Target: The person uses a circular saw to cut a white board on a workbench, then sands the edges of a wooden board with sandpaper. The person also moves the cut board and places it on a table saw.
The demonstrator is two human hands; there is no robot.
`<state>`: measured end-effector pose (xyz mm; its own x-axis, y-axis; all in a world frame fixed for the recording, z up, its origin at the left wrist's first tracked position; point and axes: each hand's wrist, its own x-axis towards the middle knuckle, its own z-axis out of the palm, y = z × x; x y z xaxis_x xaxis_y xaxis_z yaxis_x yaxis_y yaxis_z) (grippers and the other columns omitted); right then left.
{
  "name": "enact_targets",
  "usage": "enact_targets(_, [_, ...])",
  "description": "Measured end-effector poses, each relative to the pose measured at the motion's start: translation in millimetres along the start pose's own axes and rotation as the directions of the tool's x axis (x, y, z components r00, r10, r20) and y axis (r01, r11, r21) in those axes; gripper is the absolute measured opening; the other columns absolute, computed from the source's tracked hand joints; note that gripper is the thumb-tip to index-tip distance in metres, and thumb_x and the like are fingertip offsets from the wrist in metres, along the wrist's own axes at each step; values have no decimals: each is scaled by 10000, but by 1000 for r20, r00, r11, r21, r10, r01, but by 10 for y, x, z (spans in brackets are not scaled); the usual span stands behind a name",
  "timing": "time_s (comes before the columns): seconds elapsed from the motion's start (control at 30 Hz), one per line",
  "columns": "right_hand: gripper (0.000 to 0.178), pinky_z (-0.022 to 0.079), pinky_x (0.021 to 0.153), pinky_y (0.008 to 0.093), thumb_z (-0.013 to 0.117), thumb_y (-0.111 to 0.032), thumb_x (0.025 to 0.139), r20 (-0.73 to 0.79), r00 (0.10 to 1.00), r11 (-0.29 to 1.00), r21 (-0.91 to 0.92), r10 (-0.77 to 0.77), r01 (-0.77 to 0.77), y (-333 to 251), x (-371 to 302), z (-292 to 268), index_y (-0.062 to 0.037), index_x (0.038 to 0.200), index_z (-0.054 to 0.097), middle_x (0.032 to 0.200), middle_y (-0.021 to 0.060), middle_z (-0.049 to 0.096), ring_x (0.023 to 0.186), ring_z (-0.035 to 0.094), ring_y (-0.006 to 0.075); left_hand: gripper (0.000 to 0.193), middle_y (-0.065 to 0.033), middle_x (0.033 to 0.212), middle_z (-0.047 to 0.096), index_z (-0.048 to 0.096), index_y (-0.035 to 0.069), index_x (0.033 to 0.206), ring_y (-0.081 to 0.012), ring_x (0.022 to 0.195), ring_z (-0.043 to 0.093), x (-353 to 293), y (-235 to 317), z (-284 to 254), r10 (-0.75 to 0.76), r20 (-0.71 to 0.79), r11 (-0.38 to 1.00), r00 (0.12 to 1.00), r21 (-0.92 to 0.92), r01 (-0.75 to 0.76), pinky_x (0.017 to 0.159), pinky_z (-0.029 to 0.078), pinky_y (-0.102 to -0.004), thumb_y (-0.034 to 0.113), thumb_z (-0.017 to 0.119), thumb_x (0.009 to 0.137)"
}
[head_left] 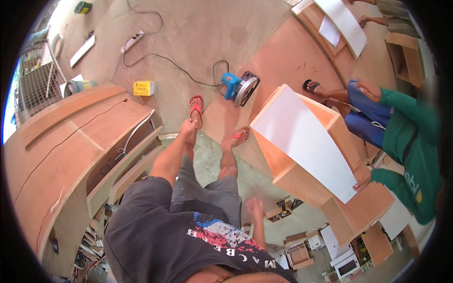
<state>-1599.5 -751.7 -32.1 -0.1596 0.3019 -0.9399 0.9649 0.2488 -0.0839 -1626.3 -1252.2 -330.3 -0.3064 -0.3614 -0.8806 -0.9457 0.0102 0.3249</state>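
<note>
Fingers on your left hand [189, 126] and right hand [255, 206]: can't tell if apart. Likely between steps; lifting the circular saw [239, 88] at the plywood sheet's [276, 59] left edge calls for a firm grip.

Bright daylight poured in from the far left, bleaching that edge, while a soft sheen whitened the pale panel [302, 137], the right hand [255, 207] looked smeared, and fisheye distortion bowed the plywood top [71, 165] at left.

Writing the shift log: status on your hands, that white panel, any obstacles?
Left hand, right hand clear of white panel. Panel atop wooden box, co-worker's hand at edge. Possible obstacle: circular saw nearby.
</note>
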Motion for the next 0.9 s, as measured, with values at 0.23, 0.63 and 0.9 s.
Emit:
enact_targets(0.23, [311,543,749,366,618,-345,1049,-145,975,960,-201,169,-196,1334,-691,427,-44,1125,638,982,73,699,868,671,191,669,-270,1316,664,629,51,1373,-432,1226,632,1577,1090,850,248,41,957,968,146,-251,1056,491,-501,496,692,877])
enact_targets(0.63, [296,511,706,336,641,-305,1035,-290,933,963,-102,212,-251,1471,-828,999,-12,1068,665,894,44,659,772,618,173,875,-269,1318,662,499,22,1464,-405,1236,635,2170,2031,1309,451,38,888,892,-118,-444,1043,493,-437,421,761,731])
enact_targets(0.9, [329,541,784,338,670,-296,1024,-60,935,909,-264,-348,322,706,-34,583,24,1100,678,951,93,723,844,680,191,460,-2,722,574,622,109,1044,-119,600,586,514,1830,412,281,171,839,944,-521,-156,542,485,-289,541,741,938])
